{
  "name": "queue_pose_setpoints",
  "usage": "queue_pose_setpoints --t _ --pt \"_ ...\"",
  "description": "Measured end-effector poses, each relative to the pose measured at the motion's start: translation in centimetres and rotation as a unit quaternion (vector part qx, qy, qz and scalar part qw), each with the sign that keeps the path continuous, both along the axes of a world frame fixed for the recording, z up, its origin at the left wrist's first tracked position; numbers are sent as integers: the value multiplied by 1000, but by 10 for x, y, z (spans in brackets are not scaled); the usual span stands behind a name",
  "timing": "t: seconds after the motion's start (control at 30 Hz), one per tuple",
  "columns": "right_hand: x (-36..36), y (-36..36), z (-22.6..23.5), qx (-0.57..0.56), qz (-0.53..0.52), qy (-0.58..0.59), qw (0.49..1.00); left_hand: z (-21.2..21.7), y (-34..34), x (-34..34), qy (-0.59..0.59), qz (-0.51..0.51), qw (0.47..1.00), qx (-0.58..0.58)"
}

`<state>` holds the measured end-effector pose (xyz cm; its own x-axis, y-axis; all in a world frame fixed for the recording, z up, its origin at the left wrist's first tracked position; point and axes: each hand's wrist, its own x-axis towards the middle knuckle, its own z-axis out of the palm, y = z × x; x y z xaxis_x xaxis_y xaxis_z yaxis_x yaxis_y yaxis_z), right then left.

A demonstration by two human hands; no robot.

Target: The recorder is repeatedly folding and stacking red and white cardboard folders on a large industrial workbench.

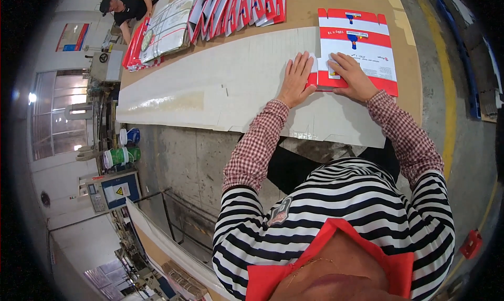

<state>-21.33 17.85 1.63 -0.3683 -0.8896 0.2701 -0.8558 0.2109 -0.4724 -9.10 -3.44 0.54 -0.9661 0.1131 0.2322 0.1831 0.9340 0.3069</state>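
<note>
A flat red and white printed carton (374,65) lies on the right part of the table in front of me. My left hand (297,80) rests flat at its left edge, fingers stretched out, covering part of a narrow red and white flap (313,76). My right hand (352,76) presses on the carton's near left portion with its fingers spread. The thumbs of both hands point inward near the carton's lower edge. White cardboard (247,65) spreads under my left hand and along the table's near side.
Several red and white folded cartons (241,9) stand in a leaning row at the far side. A plastic-wrapped stack (168,25) lies left of them. Beyond the table's far left corner, a person in black (128,8) leans in. A blue pallet (462,59) stands to the right.
</note>
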Motion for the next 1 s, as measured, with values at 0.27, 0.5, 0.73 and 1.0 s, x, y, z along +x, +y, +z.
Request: queue_pose_setpoints --t 0.27,0.5,0.73,1.0 --pt "-3 1 -16 44 33 31 998 -6 3 -4 -43 -8 996 -80" --pt "1 4 -18 95 47 108 988 -6 12 -5 -73 10 989 -125" --pt "6 1 -11 100 39 114 988 -6 25 -15 -68 95 988 -102" --pt "-8 54 3 -29 -160 -21 986 -10 20 -13 -58 128 990 -14"
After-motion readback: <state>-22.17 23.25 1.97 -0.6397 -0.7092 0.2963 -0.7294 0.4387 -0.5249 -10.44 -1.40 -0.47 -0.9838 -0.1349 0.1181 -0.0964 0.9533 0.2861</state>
